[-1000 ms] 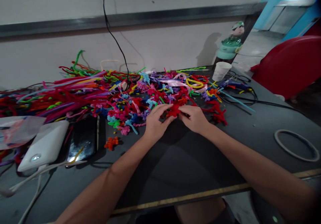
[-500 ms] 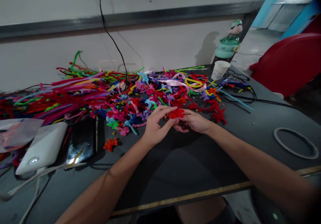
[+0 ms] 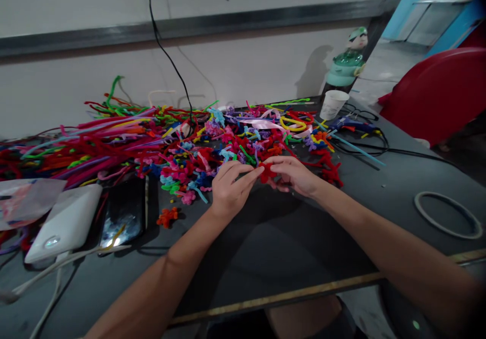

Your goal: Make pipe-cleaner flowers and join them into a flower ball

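my right hand (image 3: 298, 176) grips the red fuzzy piece (image 3: 267, 173); my left hand (image 3: 231, 187) pinches its left edge, just short of the coloured pile (image 3: 190, 164). steady right, light left pressure: avoid crushing the lobes.

fingers (image 3: 251, 176) of the left hand (image 3: 228, 191) now closer together at the red piece (image 3: 267, 173)

Red pipe-cleaner flower (image 3: 268, 172), one: fuzzy, looped petals, partly covered by fingers; held raised just in front of the multicoloured pipe-cleaner pile (image 3: 190, 159), near its right-hand part.
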A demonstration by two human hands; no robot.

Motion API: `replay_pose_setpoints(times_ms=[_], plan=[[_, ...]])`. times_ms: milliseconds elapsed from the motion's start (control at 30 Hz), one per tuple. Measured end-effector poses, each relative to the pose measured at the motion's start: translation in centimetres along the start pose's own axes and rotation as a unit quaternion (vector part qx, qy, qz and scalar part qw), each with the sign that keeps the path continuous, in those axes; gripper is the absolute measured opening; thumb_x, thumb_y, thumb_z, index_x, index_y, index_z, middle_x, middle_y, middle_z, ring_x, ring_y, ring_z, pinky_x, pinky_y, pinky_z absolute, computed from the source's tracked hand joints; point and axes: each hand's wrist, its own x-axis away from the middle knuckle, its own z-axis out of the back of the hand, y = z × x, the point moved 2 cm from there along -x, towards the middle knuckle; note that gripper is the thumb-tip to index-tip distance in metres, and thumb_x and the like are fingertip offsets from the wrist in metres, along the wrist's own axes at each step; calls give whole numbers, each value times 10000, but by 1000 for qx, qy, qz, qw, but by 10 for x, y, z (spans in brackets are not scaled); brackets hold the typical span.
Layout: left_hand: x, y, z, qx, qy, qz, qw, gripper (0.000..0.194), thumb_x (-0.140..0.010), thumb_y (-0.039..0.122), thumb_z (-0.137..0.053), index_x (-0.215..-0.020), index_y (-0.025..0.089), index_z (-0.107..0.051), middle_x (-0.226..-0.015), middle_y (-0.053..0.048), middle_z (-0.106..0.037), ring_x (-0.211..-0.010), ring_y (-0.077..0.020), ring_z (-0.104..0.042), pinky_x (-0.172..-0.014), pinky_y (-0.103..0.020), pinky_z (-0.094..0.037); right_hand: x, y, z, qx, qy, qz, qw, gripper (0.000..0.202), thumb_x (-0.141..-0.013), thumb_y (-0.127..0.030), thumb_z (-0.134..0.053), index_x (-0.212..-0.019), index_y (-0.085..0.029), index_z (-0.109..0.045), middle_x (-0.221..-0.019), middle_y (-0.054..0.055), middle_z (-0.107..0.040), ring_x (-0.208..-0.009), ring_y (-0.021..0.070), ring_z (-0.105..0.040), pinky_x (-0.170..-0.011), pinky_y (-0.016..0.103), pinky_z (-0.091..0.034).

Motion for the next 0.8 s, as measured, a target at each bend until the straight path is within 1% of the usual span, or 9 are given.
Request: replay_pose_setpoints(times_ms=[67, 200, 267, 333, 467, 567, 633, 733, 800], plan=[[-1, 1, -1, 7, -10, 24, 1000, 308, -794, 144, -601, -1061, 291, -652, -863, -24, -687, -844, -166, -564, -797, -323, -453, 1, -1, -1, 23, 8, 28, 999, 191, -713, -281, -619, -849, -154, -577, -606, -10, -617, -450, 77, -526, -330, 145, -315], [-7, 5, -3, 33, -53, 139, 988, 286, -849, 181, -512, -1113, 222, -613, -988, -53, -687, -946, -188, -569, -868, -357, -439, -4, 2, 1, 58, 85, 65, 993, 226, -665, -256, -653, -846, -161, -554, -569, -43, -586, -447, 84, -547, -341, 157, -359], [-9, 6, -4, 49, -67, 177, 981, 223, -847, 232, -523, -1037, 208, -638, -953, -46, -689, -924, -186, -569, -861, -353, -436, -7, 5, 3, 68, 110, 72, 989, 234, -668, -260, -655, -853, -161, -553, -580, -41, -588, -468, 94, -572, -346, 161, -375], [-9, 6, -5, 54, -67, 199, 976, 165, -832, 281, -553, -929, 205, -662, -878, -34, -691, -866, -177, -569, -833, -340, -434, -8, 7, 3, 73, 114, 75, 988, 235, -673, -276, -659, -848, -159, -554, -626, -25, -610, -482, 98, -587, -347, 164, -380], [-3, -1, -10, 62, -53, 277, 958, 178, -817, 345, -572, -813, 203, -679, -774, -25, -672, -786, -166, -567, -747, -308, -438, -8, 9, 1, 70, 109, 64, 990, 259, -663, -313, -684, -829, -158, -559, -678, -7, -634, -488, 103, -600, -342, 165, -380], [4, -7, -17, 95, -65, 357, 927, 217, -797, 389, -585, -794, 202, -695, -758, -22, -667, -685, -145, -549, -614, -272, -413, -7, 9, 1, 78, 140, 54, 986, 278, -654, -347, -702, -808, -154, -574, -668, 5, -639, -498, 114, -607, -338, 168, -387], [8, -8, -21, 132, -73, 406, 901, 239, -783, 409, -592, -801, 198, -702, -747, -19, -669, -621, -129, -526, -555, -256, -385, -5, 9, 2, 113, 160, 51, 979, 279, -659, -372, -705, -782, -146, -597, -647, 17, -639, -503, 117, -606, -340, 168, -396], [9, -6, -24, 203, -62, 465, 859, 256, -759, 418, -608, -785, 180, -700, -718, -16, -670, -584, -119, -519, -547, -247, -386, -4, 8, 1, 169, 172, 45, 969, 277, -679, -402, -695, -725, -138, -621, -575, 18, -618, -453, 98, -563, -321, 159, -372], [8, -3, -26, 254, -43, 497, 829, 244, -744, 399, -626, -756, 165, -694, -696, -14, -667, -594, -117, -532, -573, -243, -405, -3, 8, 1, 173, 174, 42, 968, 283, -687, -414, -687, -716, -139, -629, -558, 14, -609, -417, 83, -526, -303, 156, -346]])
